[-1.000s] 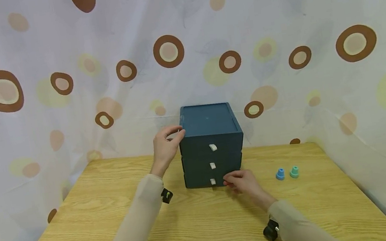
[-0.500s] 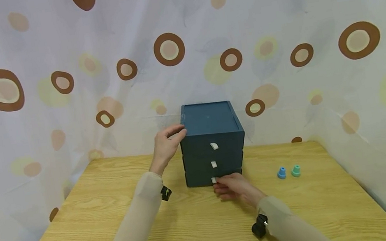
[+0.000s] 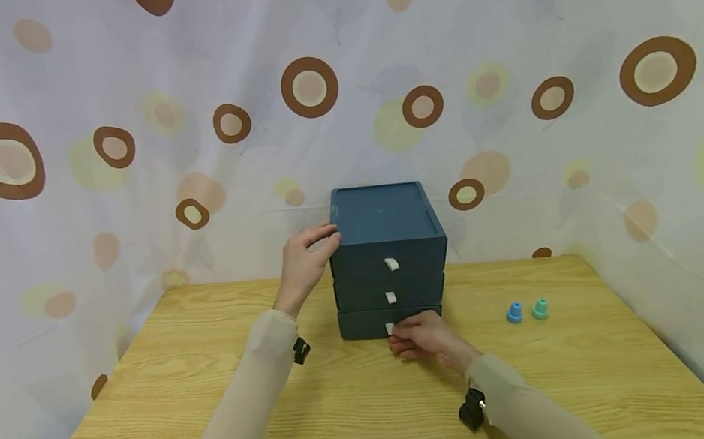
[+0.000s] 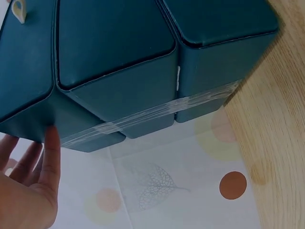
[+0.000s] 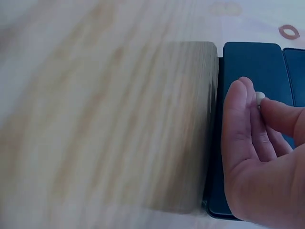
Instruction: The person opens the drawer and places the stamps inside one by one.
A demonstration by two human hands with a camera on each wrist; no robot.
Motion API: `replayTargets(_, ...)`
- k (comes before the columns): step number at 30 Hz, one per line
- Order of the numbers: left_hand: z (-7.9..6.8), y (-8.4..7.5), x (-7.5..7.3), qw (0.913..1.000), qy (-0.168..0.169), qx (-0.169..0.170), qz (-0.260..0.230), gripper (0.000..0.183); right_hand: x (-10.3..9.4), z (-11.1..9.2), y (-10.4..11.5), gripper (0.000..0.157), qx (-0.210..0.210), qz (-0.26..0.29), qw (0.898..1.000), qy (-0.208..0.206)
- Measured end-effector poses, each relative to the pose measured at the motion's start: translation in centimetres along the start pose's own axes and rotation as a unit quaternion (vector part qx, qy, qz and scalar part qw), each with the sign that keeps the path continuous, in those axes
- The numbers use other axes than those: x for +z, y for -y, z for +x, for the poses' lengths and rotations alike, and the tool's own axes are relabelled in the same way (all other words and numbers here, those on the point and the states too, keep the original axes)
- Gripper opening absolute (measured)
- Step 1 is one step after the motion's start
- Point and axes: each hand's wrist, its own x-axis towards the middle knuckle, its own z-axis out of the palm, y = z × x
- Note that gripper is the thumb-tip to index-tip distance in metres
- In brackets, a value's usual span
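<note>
A dark blue three-drawer cabinet (image 3: 384, 213) stands on the wooden table, each drawer front bearing a small white pull tab. My left hand (image 3: 302, 266) rests with fairly straight fingers against the cabinet's upper left edge; in the left wrist view a digit (image 4: 50, 151) presses the side wall. Low at the front, my right hand (image 3: 430, 338) pinches the bottom drawer's pull tab (image 3: 390, 329) between thumb and fingers. In the right wrist view, the tip of that tab (image 5: 260, 98) shows between them. All the drawers look closed.
To the right of the cabinet stand a small blue stepped piece (image 3: 514, 313) and a green one (image 3: 540, 310), both on the wooden table (image 3: 328, 428). Clear tape (image 4: 143, 114) runs across the cabinet's side. A patterned curtain (image 3: 165, 65) hangs behind.
My right hand has moved left along the cabinet's base to the bottom pull tab and taken hold of it. The left hand has stayed at the upper left edge.
</note>
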Motion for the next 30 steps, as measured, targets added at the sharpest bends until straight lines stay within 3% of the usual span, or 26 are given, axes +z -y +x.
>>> replayTargets(8,0.1,0.0,-0.1,0.9999,0.005,0.009,0.007,0.038,0.1,-1.1,0.3,0.021,-0.044,-0.115,0.992,-0.001)
replayTargets(17,0.1,0.2,0.2,1.0000,-0.002,0.001,-0.009,0.039,0.3,-2.7,0.4,0.016,-0.107,-0.225,0.968,0.011)
replayTargets(23,0.0,0.3,0.3,0.9998,-0.007,-0.002,-0.016,0.038,0.5,-3.6,0.1,0.014,-0.123,-0.243,0.962,0.020)
replayTargets(30,-0.1,0.6,0.5,0.9998,0.002,0.003,-0.019,0.038,0.6,-4.6,0.2,0.015,-0.119,-0.238,0.964,0.029)
